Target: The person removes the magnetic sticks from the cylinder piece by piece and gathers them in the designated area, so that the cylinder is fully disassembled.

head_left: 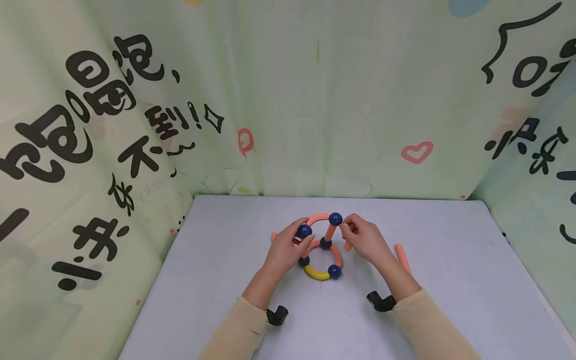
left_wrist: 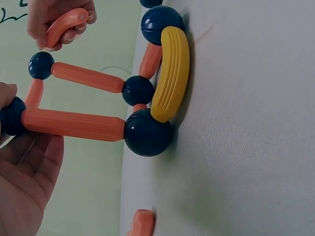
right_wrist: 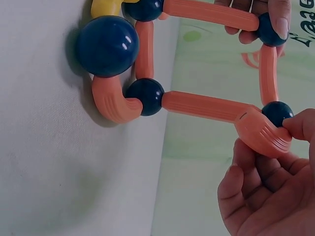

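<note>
The frame (head_left: pixel 330 233) stands on the worktop (head_left: pixel 202 300) between the two hands and has five blue balls: three in the base, the left ball (head_left: pixel 304 261), right ball (head_left: pixel 334 271) and back ball (head_left: pixel 326 243), and two above, the upper left ball (head_left: pixel 304 230) and upper right ball (head_left: pixel 335 219).

Six rods join them. The base ring has one yellow rod (head_left: pixel 317 273) at the front and two curved orange rods (head_left: pixel 338 256). Two straight orange rods, the left upright (left_wrist: pixel 74 125) and back upright (left_wrist: pixel 88 77), rise from the left and back balls, and one curved top rod (head_left: pixel 318 216) links the upper balls.

The left hand (head_left: pixel 285 245) grips the upper left ball, thumb on one side and fingers on the other. The right hand (head_left: pixel 363 237) pinches one more curved orange rod, the held rod (right_wrist: pixel 263 135), close by the upper right ball; whether rod and ball touch, I cannot tell.

Two loose orange rods lie on the worktop: one (head_left: pixel 273 236) just beyond the left hand and partly hidden by it, the other (head_left: pixel 402 257) just beside the right forearm.

The frame is nearer the worktop's far edge, where a printed curtain (head_left: pixel 292 75) hangs behind. The surface runs on well past both hands to its slanting side edges. Each wrist wears one black piece, left (head_left: pixel 277 316) and right (head_left: pixel 380 301), just ahead of two beige sleeves (head_left: pixel 243 325).
</note>
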A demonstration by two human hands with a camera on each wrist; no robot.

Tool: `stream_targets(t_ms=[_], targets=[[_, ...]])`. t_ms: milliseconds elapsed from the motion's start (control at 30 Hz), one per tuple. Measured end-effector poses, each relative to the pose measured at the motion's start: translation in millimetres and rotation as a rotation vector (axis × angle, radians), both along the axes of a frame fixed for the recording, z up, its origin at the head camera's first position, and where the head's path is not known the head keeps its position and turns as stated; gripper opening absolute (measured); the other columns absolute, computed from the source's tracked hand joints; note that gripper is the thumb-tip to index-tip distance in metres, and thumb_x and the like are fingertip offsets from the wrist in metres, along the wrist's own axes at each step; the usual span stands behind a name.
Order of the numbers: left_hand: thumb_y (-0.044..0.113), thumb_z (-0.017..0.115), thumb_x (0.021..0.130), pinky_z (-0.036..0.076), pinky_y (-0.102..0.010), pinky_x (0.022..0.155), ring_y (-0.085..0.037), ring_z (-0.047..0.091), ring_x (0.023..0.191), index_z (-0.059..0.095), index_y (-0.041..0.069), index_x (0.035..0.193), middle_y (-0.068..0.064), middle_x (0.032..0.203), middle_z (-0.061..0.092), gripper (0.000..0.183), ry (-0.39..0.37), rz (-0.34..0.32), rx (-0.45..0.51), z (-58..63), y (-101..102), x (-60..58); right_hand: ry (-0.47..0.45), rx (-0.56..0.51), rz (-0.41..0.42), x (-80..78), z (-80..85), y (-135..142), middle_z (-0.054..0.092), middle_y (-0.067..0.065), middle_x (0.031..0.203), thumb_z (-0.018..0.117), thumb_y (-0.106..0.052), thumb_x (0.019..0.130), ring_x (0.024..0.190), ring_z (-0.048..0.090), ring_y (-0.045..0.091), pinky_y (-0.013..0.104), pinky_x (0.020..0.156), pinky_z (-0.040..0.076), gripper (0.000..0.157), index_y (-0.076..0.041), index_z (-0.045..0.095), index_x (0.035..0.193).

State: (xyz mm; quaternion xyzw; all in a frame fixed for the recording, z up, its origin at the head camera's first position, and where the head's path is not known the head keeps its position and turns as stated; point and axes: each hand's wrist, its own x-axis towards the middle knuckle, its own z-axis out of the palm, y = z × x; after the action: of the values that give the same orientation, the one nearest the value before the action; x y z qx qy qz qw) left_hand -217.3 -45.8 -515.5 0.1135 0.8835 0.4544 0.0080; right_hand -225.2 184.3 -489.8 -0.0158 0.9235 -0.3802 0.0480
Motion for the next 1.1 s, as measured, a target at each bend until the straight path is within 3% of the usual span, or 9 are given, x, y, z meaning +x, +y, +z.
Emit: stream_targets(t_ms=[333, 633, 800, 900, 1100], targets=[[0.042, 0.064, 0.095, 0.056, -0.022, 0.071, -0.012, 0.064, 0.094, 0.047, 0.032, 0.145, 0.006, 0.122, 0.067, 0.054, -0.008, 0.006, -0.003, 2.2, -1.2, 1.3, 0.032, -0.015, -0.039, 7.3, -1.2, 31.0, 0.069, 0.006, 0.086, 0.052, -0.041, 0.101, 0.075, 0.056, 0.021, 0.03, 0.066, 0.044, 0.03, -0.013, 0.059, 0.11], [0.042, 0.064, 0.095, 0.056, -0.022, 0.072, -0.012, 0.064, 0.094, 0.047, 0.032, 0.145, 0.006, 0.121, 0.067, 0.055, -0.008, 0.01, 0.005, 2.6, -2.1, 1.6, -0.004, -0.035, -0.086, 13.2, -1.9, 74.8, 0.069, 0.005, 0.074, 0.044, -0.054, 0.101, 0.086, 0.061, 0.023, 0.033, 0.075, 0.046, 0.046, -0.014, 0.057, 0.116], [0.039, 0.065, 0.095, 0.056, -0.023, 0.072, -0.012, 0.064, 0.094, 0.047, 0.032, 0.145, 0.006, 0.12, 0.067, 0.054, -0.013, 0.01, 0.019, 0.8, -2.3, 1.6, 0.019, 0.033, -0.124, 14.7, -1.1, 104.4, 0.066, 0.01, 0.097, 0.041, -0.056, 0.101, 0.095, 0.058, 0.026, 0.035, 0.077, 0.046, 0.055, -0.009, 0.058, 0.125], [0.037, 0.065, 0.095, 0.056, -0.023, 0.071, -0.013, 0.064, 0.094, 0.047, 0.032, 0.145, 0.006, 0.121, 0.067, 0.053, -0.008, 0.008, 0.021, -0.3, -2.3, 1.3, 0.009, 0.058, -0.157, 15.4, -4.2, 121.3, 0.065, 0.011, 0.096, 0.041, -0.056, 0.101, 0.099, 0.055, 0.029, 0.036, 0.076, 0.047, 0.058, -0.008, 0.057, 0.129], [0.041, 0.063, 0.095, 0.056, -0.022, 0.072, -0.013, 0.063, 0.095, 0.047, 0.032, 0.146, 0.005, 0.123, 0.066, 0.053, -0.013, 0.008, 0.023, 1.6, -1.6, 2.1, -0.072, 0.097, -0.189, 16.3, -14.7, 147.1, 0.061, 0.023, 0.119, 0.038, -0.056, 0.102, 0.111, 0.05, 0.039, 0.054, 0.085, 0.049, 0.066, -0.002, 0.052, 0.137]])
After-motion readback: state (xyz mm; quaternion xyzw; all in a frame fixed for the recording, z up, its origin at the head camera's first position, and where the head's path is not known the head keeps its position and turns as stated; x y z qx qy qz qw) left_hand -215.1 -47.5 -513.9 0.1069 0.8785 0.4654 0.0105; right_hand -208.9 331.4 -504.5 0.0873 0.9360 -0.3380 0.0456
